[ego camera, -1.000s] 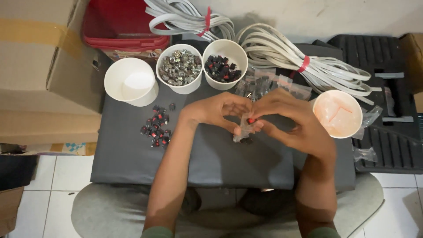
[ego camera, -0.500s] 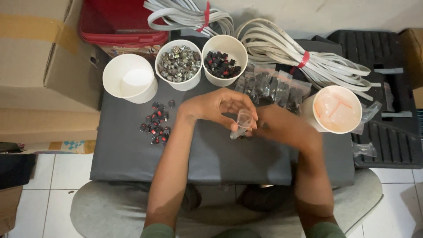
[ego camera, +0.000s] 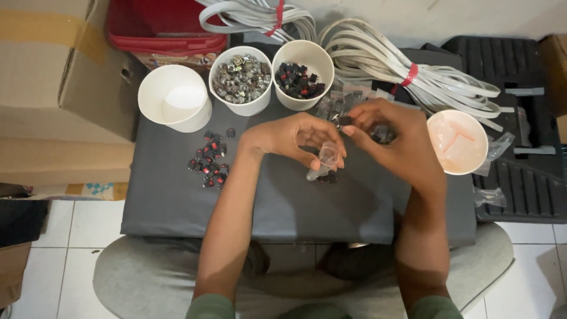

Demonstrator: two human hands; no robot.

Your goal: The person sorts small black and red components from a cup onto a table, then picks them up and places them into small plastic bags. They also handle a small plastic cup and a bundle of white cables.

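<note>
My left hand (ego camera: 295,139) pinches a small clear plastic bag (ego camera: 323,160) over the middle of the dark grey board (ego camera: 177,207) on my lap. My right hand (ego camera: 393,139) holds a small black part (ego camera: 344,120) between thumb and fingertip, just above the bag and close to a pile of small filled clear bags (ego camera: 339,103). A loose heap of black-and-red parts (ego camera: 208,162) lies on the board to the left of my left hand. A couple of dark parts (ego camera: 329,177) lie under the bag.
At the board's far edge stand an empty white cup (ego camera: 174,97), a cup of metallic parts (ego camera: 241,80) and a cup of black parts (ego camera: 302,74). A cup with orange pieces (ego camera: 458,142) sits right. White cable bundles (ego camera: 413,71), a red bin (ego camera: 165,26) and cardboard boxes (ego camera: 53,77) surround.
My right hand has moved from the bag up and right to the pile of filled bags and now pinches a black part. The left hand keeps the clear bag.
</note>
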